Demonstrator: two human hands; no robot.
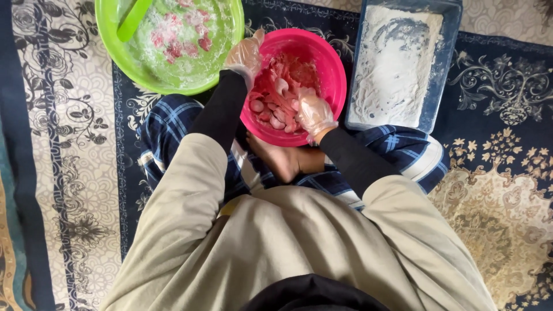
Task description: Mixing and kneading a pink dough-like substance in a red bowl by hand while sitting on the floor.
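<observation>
A pink bowl [333, 69] sits in front of my crossed legs and holds several raw red and pale meat pieces [282, 86]. My left hand [246, 56], in a clear plastic glove, grips the bowl's left rim. My right hand [313, 114], also gloved, reaches into the bowl's near side, with its fingers closed on meat pieces. Both forearms wear black sleeves under beige ones.
A green bowl [121, 57] at the upper left holds floured meat pieces and a green utensil [133, 20]. A blue tray [446, 63] of white flour lies to the right of the pink bowl. Everything rests on a patterned carpet [495, 190]. My bare foot [282, 161] lies under the pink bowl.
</observation>
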